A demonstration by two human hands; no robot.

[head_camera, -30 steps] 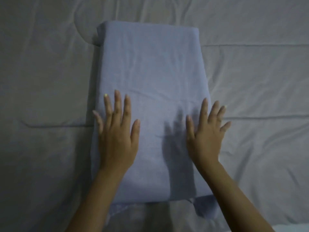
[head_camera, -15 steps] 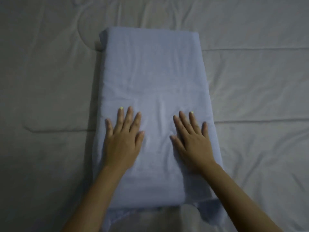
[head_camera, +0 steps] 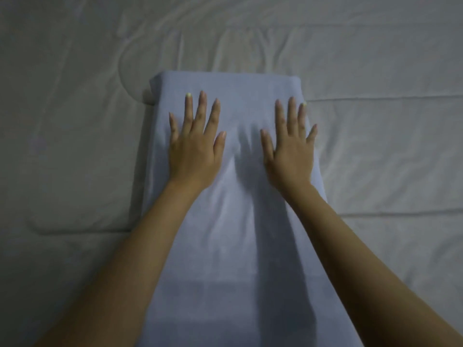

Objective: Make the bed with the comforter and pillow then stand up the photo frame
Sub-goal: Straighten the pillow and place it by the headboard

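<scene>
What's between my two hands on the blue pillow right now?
Only bare pillowcase: the head view shows the left hand and right hand flat on the light blue rectangular pillow, with shadowed fabric between.

The pillow [head_camera: 225,234] is a plain pale blue, perhaps lavender in this dim light, with no print. The comforter [head_camera: 375,159] all around it, from 9 through 12 to 3 o'clock, is plain off-white to grey, marked only by stitched quilting lines. Some fingernails look pale yellow-green.
</scene>
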